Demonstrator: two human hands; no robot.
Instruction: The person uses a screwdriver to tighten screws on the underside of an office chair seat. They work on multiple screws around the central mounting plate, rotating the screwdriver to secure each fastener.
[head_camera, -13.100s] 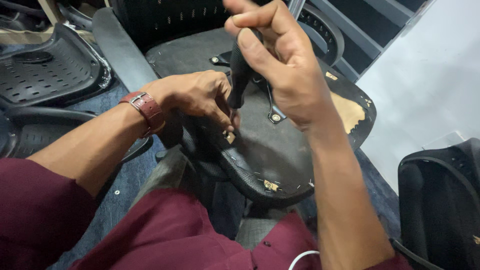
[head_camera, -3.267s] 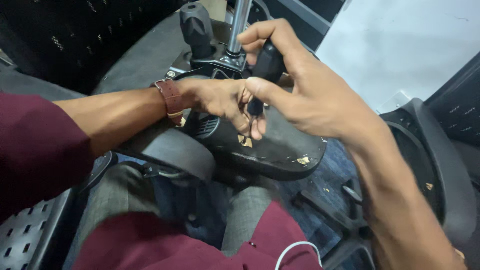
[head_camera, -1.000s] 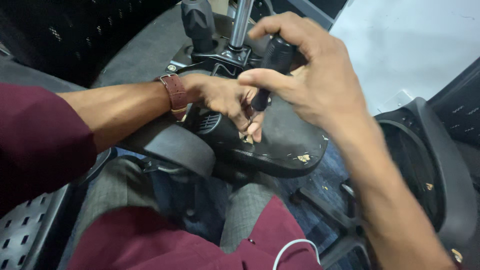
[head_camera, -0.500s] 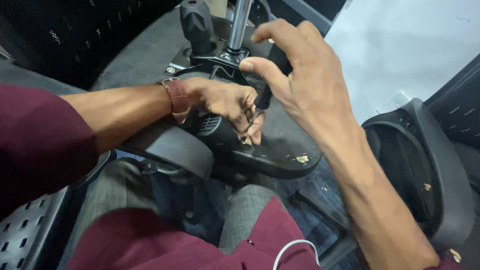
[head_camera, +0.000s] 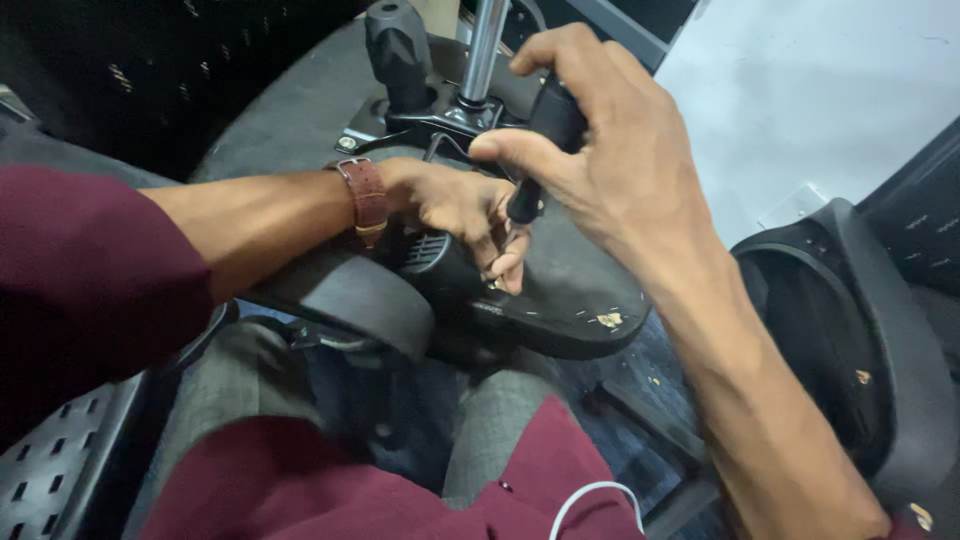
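Observation:
An upturned office chair seat (head_camera: 590, 290) lies across my lap, its dark underside facing up. My right hand (head_camera: 610, 150) grips the black handle of a screwdriver (head_camera: 540, 135), held upright with its tip down near the seat's edge. My left hand (head_camera: 470, 215), with a brown watch strap (head_camera: 362, 195) on the wrist, pinches around the screwdriver's tip where it meets the seat; the tip and any screw are hidden by my fingers. A black armrest pad (head_camera: 350, 295) sits just under my left wrist.
The chair's metal gas column (head_camera: 482, 50) and a black lever knob (head_camera: 398, 45) rise behind my hands. Another black chair part (head_camera: 860, 350) lies at the right. A perforated black seat shell (head_camera: 60, 470) sits at the lower left. A white cable (head_camera: 590, 495) crosses my maroon shirt.
My right hand has shifted its fingers around the screwdriver handle, as in turning it. My left hand stays pinched at the tip. The view has drifted slightly.

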